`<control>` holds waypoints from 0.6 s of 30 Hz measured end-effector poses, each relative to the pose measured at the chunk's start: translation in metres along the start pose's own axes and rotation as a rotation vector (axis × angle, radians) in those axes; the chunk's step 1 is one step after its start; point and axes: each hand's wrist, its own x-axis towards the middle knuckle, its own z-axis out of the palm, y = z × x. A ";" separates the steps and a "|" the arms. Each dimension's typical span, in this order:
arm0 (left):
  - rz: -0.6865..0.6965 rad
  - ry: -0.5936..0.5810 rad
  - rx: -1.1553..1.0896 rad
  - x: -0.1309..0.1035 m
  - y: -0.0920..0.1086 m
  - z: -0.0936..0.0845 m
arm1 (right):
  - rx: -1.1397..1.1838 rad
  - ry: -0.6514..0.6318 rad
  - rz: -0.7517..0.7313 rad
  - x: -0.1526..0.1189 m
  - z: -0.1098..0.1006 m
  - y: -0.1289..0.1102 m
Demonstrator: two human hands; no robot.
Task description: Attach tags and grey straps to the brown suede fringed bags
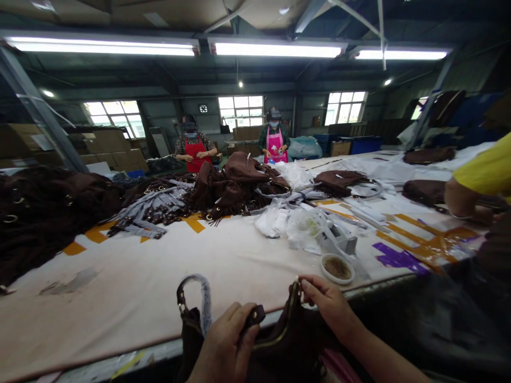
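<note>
A dark brown handbag [287, 346] with a zipper along its top edge is at the table's near edge, low in the head view. My left hand [229, 340] is closed around a dark strap end [255, 316] with a metal stud. At the bag's top corner, my right hand [325, 300] pinches the edge by the zipper's end; a small pale bit shows at the fingertips. Left of my left hand rises a looped handle [205, 298] wrapped in clear plastic. The lower part of the bag is out of frame or in shadow.
A round white dish [337, 268] of brown stuff stands beyond my right hand. Brown bags [239, 181], wrapped straps [159, 205] and plastic bags [299, 223] are piled across the table [167, 282]. A person in a yellow sleeve [485, 165] works at right; two aproned people stand opposite.
</note>
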 end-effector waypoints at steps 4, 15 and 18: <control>-0.158 -0.123 -0.110 0.018 0.015 0.012 | -0.042 -0.070 0.007 0.007 -0.002 -0.004; -0.365 -0.095 -0.370 0.063 0.023 0.076 | -0.111 -0.147 -0.102 0.006 0.003 -0.011; -0.376 -0.076 -0.412 0.067 0.028 0.086 | -0.142 -0.175 -0.117 0.004 -0.001 -0.015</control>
